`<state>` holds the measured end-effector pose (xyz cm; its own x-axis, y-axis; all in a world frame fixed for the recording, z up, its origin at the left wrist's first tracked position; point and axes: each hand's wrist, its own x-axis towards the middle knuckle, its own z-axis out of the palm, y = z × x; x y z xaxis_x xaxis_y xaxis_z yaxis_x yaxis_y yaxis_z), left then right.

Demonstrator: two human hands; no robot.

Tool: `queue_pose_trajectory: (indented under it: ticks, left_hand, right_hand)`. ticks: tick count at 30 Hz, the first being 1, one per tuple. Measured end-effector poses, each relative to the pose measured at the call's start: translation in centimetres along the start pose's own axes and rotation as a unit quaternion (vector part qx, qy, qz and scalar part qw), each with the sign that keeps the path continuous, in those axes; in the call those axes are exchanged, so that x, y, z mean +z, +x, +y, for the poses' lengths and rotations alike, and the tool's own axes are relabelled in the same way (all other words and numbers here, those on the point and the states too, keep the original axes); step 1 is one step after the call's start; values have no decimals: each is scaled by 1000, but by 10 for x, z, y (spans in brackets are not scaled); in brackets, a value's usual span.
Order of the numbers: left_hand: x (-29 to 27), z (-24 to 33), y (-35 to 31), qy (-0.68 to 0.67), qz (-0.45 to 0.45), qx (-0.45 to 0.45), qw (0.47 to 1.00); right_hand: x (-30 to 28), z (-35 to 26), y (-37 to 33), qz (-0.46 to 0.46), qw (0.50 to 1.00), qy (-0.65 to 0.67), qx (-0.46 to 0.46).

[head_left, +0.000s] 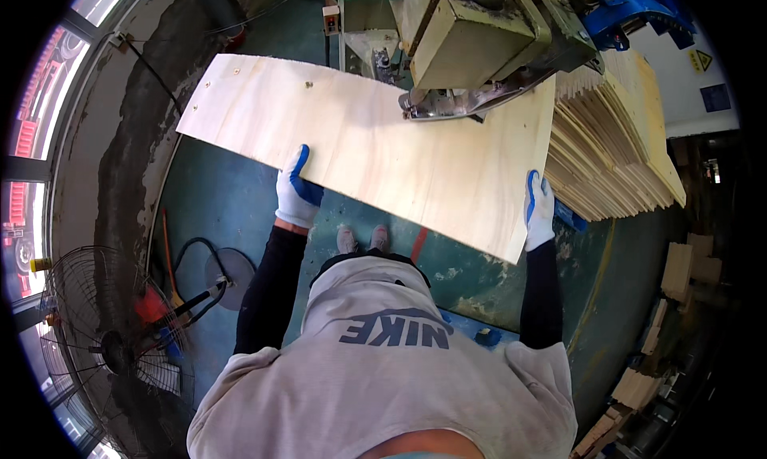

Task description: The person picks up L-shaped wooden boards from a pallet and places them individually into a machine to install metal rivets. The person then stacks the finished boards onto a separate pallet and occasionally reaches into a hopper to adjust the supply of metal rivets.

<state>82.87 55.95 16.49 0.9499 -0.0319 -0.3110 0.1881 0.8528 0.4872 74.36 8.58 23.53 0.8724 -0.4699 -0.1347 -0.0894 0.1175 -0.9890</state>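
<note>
The left hand [300, 191], in a white glove with a blue palm side, holds the near long edge of a pale plywood panel [359, 147], its thumb laid on the upper face and its other fingers mostly hidden beneath. The right hand [539, 207], gloved alike, grips the panel's right edge just above the near corner. Dark sleeves [272, 287] cover both forearms.

The panel lies across the space in front of the person, slanting from upper left down to lower right. A few small dark knots or marks dot its face, mostly toward the left end. Its far side passes under the curved metal arm [455, 105] of a worn, pale-green machine [479, 43]; whether the arm's tip presses on the wood cannot be told.

Right of the panel, just beyond the right hand, stands a tall stack of similar boards [615, 139], with a blue metal part [639, 11] above it. Below the panel show the person's shoes [363, 239] on a scuffed green floor [200, 171]. To the left are a wire-caged fan [120, 339] and a round grey base [232, 279] beside a dark hose. Bright windows [28, 211] line the left wall; wood offcuts [679, 271] lie along the far right.
</note>
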Motion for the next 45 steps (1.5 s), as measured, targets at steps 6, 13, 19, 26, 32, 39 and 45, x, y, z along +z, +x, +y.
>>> queue_pose_trajectory:
  ticks: [6,13,19,26,32,39,45]
  left_hand:
    - [-10,54,-57,41,64,31,997]
    - [-36,118,-77,67,38,109,991]
    - [-30,131,-68,9,33,122,992]
    - [-51,102,-57,85,105,177,975]
    - [-48,114,-39,123,130,206,962]
    - [-42,129,-17,230,127,237,935]
    - [-40,133,-11,143,88,198,966]
  right_hand:
    - [36,46,-78,32,998,43,28]
    - [149,58,-106,0,996,77,50]
    - [198,54,-95,-23,998,36,53]
    - [208,78,-79,-22,1000,15,4]
    - [222,69,-85,-20,998,23,61]
    - [232,61,-99,-6,997,62,38]
    - [244,54,-96,22,996,36,74]
